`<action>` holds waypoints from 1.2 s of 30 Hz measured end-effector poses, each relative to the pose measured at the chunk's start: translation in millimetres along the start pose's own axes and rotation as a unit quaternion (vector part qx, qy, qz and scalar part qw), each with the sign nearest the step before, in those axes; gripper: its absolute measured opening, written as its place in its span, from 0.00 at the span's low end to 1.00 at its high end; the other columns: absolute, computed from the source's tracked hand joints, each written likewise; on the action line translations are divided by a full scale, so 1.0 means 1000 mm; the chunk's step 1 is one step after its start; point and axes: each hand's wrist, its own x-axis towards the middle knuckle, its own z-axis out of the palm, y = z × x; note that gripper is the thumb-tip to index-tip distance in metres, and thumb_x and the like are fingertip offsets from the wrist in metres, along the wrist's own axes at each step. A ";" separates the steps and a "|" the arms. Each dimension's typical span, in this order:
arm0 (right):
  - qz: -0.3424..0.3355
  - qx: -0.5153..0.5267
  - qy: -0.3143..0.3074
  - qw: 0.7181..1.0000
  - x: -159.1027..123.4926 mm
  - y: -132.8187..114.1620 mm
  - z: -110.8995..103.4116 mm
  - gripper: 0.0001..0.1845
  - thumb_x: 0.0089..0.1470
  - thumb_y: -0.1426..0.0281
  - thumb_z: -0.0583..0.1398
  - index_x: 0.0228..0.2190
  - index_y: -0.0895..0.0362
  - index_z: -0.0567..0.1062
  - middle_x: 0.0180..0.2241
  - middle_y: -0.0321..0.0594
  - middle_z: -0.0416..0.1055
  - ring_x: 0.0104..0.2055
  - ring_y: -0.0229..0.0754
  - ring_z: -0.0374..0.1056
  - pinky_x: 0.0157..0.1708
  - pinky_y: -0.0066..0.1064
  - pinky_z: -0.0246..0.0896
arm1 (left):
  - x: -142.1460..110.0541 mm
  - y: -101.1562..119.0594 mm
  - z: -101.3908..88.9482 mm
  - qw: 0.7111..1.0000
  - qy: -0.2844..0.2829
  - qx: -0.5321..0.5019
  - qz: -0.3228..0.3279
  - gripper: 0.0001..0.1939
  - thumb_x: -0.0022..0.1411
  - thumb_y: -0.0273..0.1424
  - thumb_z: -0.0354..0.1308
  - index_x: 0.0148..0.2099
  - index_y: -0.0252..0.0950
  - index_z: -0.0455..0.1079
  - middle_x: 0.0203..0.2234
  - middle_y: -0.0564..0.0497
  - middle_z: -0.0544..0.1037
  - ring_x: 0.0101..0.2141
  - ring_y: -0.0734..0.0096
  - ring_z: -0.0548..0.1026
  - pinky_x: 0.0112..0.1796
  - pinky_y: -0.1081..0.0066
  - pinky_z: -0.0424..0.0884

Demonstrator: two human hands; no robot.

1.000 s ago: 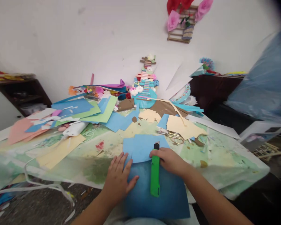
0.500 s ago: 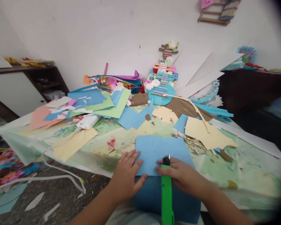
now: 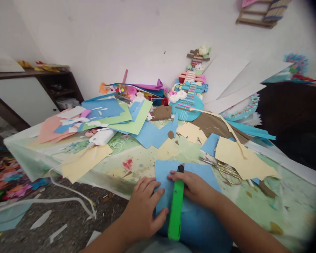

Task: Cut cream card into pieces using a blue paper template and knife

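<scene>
A blue paper sheet [image 3: 200, 175] lies over the near edge of the table and hangs down toward me. My left hand [image 3: 144, 207] presses flat on the sheet's left side, fingers spread. My right hand [image 3: 196, 188] grips a green utility knife [image 3: 176, 211], its black tip resting on the sheet near the upper edge, the handle pointing back toward me.
The table [image 3: 292, 196], covered in a stained cloth, is heaped with coloured paper sheets and scraps. Gold scissors [image 3: 225, 170] lie right of the sheet, a white glue gun [image 3: 102, 137] to the left. A paper guitar [image 3: 189, 95] leans on the wall. Scraps litter the floor.
The view has swung left and down. My right hand has carried the knife up the blue sheet, tip nearer the top edge; the left hand has stayed pressed on the paper.
</scene>
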 end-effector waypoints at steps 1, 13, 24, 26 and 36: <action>-0.003 -0.025 0.005 1.000 0.000 0.001 0.002 0.14 0.51 0.76 0.52 0.41 0.57 0.67 0.44 0.46 0.70 0.47 0.43 0.66 0.43 0.39 0.63 | 0.001 -0.002 -0.001 1.000 -0.010 -0.003 0.000 0.14 0.53 0.34 0.52 0.41 0.36 0.69 0.39 0.44 0.73 0.45 0.56 0.67 0.46 0.50 0.60; -0.049 -0.100 0.061 0.992 0.001 0.001 0.006 0.13 0.52 0.75 0.52 0.41 0.58 0.67 0.41 0.45 0.72 0.42 0.43 0.68 0.40 0.36 0.63 | 0.020 -0.011 0.000 0.997 -0.058 0.047 -0.028 0.11 0.58 0.29 0.46 0.37 0.34 0.69 0.46 0.44 0.72 0.50 0.59 0.66 0.50 0.54 0.60; -0.047 -0.086 0.021 0.995 0.004 0.000 0.001 0.11 0.52 0.76 0.53 0.39 0.58 0.67 0.40 0.45 0.73 0.41 0.41 0.69 0.41 0.36 0.61 | 0.019 -0.008 0.005 0.994 -0.072 0.067 -0.056 0.15 0.56 0.34 0.50 0.44 0.34 0.68 0.45 0.44 0.71 0.50 0.56 0.64 0.50 0.53 0.58; -0.052 -0.085 0.021 0.995 0.004 -0.001 0.001 0.11 0.52 0.76 0.52 0.38 0.57 0.67 0.41 0.45 0.73 0.41 0.41 0.69 0.41 0.36 0.61 | 0.019 -0.008 0.005 0.994 -0.069 0.068 -0.053 0.15 0.56 0.34 0.50 0.44 0.35 0.68 0.45 0.44 0.71 0.50 0.56 0.64 0.50 0.53 0.59; -0.069 -0.079 0.030 0.994 0.005 -0.002 0.000 0.10 0.51 0.77 0.53 0.38 0.57 0.66 0.42 0.44 0.72 0.43 0.41 0.68 0.42 0.35 0.60 | 0.016 -0.010 0.008 0.997 -0.029 0.070 -0.032 0.14 0.55 0.32 0.49 0.43 0.34 0.68 0.43 0.44 0.72 0.48 0.56 0.65 0.48 0.53 0.60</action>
